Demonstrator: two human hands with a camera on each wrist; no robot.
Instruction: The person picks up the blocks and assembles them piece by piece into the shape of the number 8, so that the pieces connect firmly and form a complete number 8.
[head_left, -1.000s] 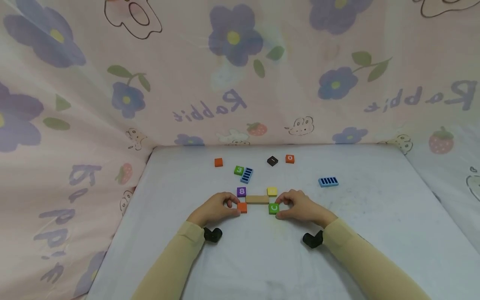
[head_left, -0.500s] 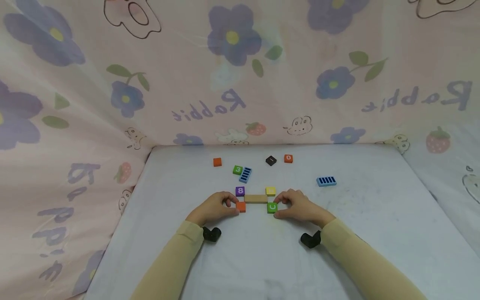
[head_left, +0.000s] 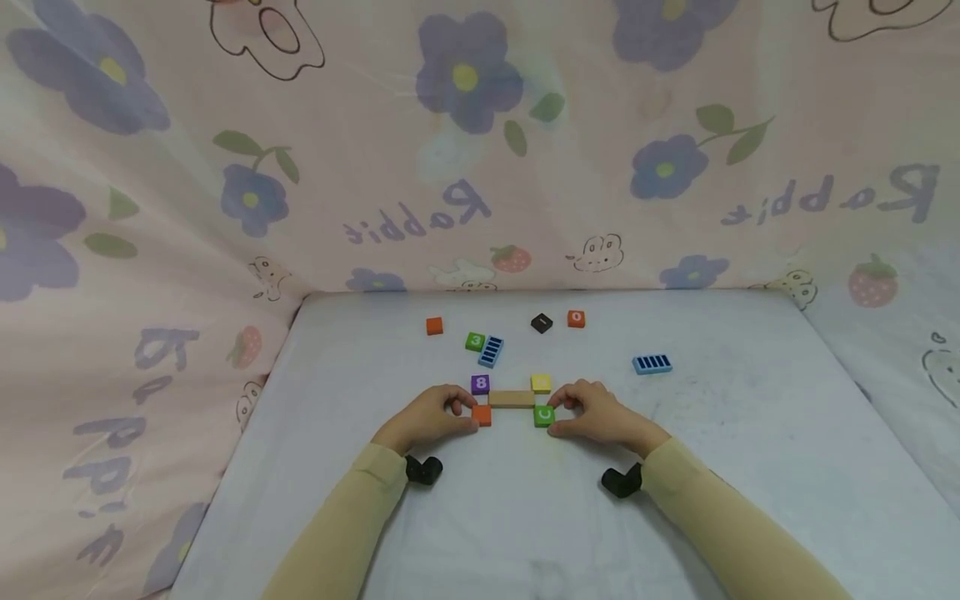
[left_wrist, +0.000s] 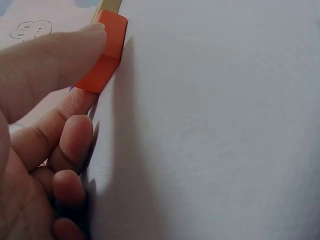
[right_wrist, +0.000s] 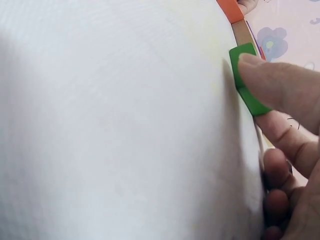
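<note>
My left hand [head_left: 433, 414] pinches an orange square block [head_left: 482, 416] between thumb and forefinger; in the left wrist view the thumb lies on the near side of that block [left_wrist: 111, 37]. On the other side, my right hand [head_left: 600, 414] pinches a green block marked C [head_left: 544, 416], also seen as a green block [right_wrist: 242, 57] in the right wrist view. Both blocks lie on the table at the near corners of a tan wooden plank [head_left: 512, 399]. At its far corners sit a purple block marked 8 [head_left: 480, 383] and a yellow block [head_left: 541, 383].
Farther back lie another orange block [head_left: 434, 326], a green 3 block [head_left: 475, 341] against a blue barred block [head_left: 491, 351], a dark block [head_left: 542, 322] and an orange 0 block [head_left: 576, 318]. A second blue barred block [head_left: 652, 364] lies right. Patterned cloth [head_left: 540, 208] rises behind the table.
The head view has shifted very slightly. Both hands keep hold of their blocks, and the blocks stay in place around the plank.
</note>
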